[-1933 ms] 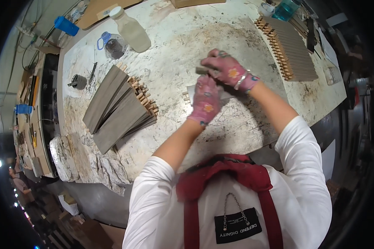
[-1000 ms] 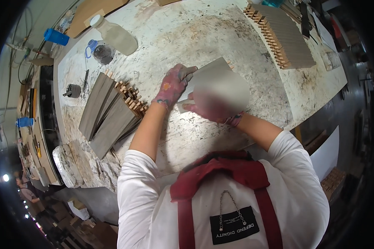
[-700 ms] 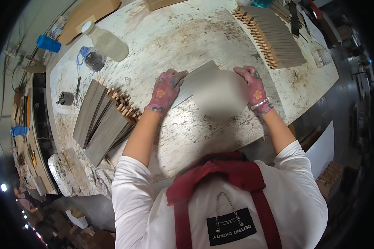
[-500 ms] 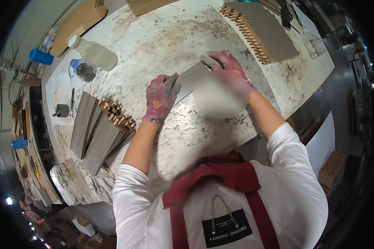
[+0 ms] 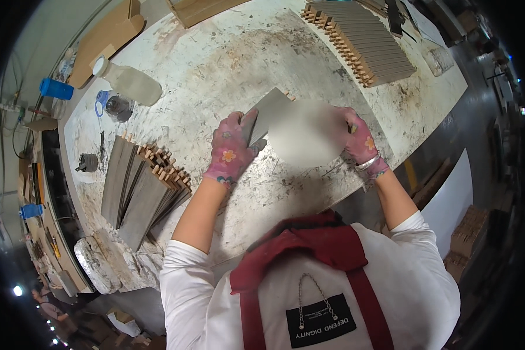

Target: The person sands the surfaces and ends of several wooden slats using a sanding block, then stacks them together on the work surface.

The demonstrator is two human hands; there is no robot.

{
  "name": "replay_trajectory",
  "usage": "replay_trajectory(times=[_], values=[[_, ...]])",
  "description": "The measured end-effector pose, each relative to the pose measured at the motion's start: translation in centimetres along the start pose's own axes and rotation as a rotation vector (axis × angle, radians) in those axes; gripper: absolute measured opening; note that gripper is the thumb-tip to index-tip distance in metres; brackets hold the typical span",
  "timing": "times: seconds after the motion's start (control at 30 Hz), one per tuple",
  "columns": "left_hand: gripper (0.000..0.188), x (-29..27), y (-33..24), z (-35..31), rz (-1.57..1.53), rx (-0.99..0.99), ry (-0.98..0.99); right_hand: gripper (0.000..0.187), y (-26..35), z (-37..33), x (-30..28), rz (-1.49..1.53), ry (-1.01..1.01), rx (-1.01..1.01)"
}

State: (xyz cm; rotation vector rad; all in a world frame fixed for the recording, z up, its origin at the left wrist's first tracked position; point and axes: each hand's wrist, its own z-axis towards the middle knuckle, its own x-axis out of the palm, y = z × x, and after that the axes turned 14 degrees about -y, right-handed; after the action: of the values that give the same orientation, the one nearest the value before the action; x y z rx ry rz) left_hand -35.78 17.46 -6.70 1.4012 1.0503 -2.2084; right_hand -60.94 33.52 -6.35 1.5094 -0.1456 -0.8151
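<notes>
We see a grey board over the worktable, directly in front of the person, with light wooden pegs projecting at its far end. The gloved left hand pinches the near end, its fingers along one edge and its thumb against the opposite one. The gloved right hand lies to the right with its fingers curled; a round blur covers their tips, so we cannot tell whether they are pressed together, spread or pinching anything.

We judge the chief hazard to be twisting: should the left hand alone bear the board, its far end could swing or dip, since the visible grip is at one end only. A dip could drive the pegs against the tabletop and loosen or bend them. Fabric on a smooth face could also let the board slide. Lastly, we note the left forearm near the fanned pile of boards; a leftward sweep of the elbow could catch the pile's protruding dowels and scatter it.
</notes>
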Motion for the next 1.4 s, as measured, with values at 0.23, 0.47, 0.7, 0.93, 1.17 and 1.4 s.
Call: replay_trajectory(times=[0.23, 0.47, 0.7, 0.93, 1.17, 1.4], values=[[0.039, -2.3, 3.8, 1.4, -0.231, -0.123, 0.178, 0.035, 0.8, 1.1, 2.0, 0.135, 0.019, 0.002], [0.036, 0.4, -3.9, -6.0, -0.021, 0.370, -0.236, 0.036, 4.0, 2.4, 8.4, -0.022, 0.114, -0.161], [0.049, 5.4, -2.6, -9.4, -0.241, 0.113, -0.091, 0.026, 5.1, 1.1, 19.0, -0.515, 0.451, -0.686], [0.049, 3.7, -3.9, -7.6, -0.106, 0.298, -0.212, 0.018, 0.1, 9.1, 5.3, -0.665, 0.182, -0.434], [0.065, 3.0, -4.1, -7.2, -0.153, 0.213, -0.183, 0.034, -0.9, 6.5, 5.6, -0.225, 0.004, -0.248], [0.061, 4.1, -3.5, -7.2, -0.083, 0.190, -0.223, 0.035, 0.7, 1.1, 1.1, -0.403, 0.145, -0.295]])
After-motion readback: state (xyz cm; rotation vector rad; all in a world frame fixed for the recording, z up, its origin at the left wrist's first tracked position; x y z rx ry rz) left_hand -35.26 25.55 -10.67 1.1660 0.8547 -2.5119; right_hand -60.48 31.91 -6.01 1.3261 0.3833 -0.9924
